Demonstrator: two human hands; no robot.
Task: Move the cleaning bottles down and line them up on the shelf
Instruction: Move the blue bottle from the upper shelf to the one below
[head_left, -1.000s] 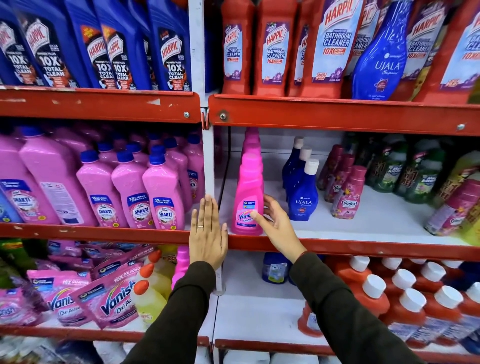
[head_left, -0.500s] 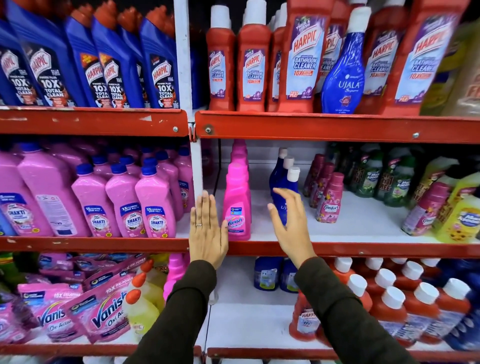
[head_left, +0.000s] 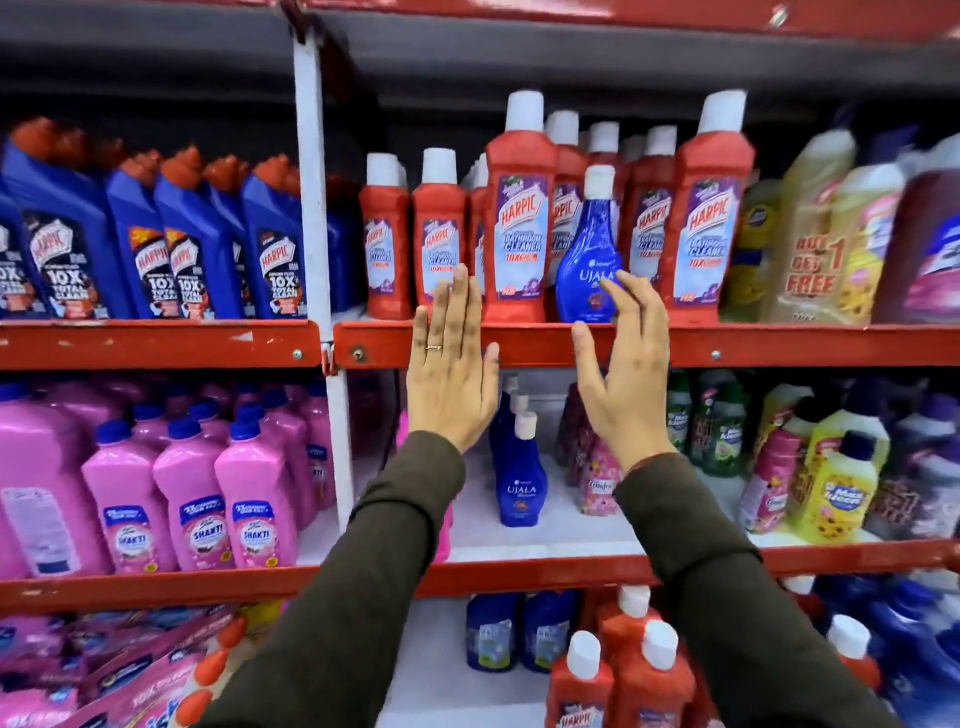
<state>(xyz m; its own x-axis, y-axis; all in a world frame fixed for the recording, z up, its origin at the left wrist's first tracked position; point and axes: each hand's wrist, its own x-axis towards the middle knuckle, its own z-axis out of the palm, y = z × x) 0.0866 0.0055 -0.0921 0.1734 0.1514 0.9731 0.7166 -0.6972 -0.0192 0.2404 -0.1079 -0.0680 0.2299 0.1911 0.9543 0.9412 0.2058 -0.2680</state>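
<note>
Ujala bottle (head_left: 588, 260) — stands misplaced among red Harpic bottles (head_left: 514, 223) on upper shelf (head_left: 519, 347) | step: reaching | right hand (head_left: 626, 374) fingers spread wide just beside it, empty; left hand (head_left: 451, 374) flat, empty | next — likely grasp body, lower to Ujala row (head_left: 519, 467).

Bright, even store light falls on my view, the gap under the top shelf (head_left: 571, 10) sits in dark shadow, and everything smears with motion blur and wide-angle bending toward the edges (worst at far right).
</note>
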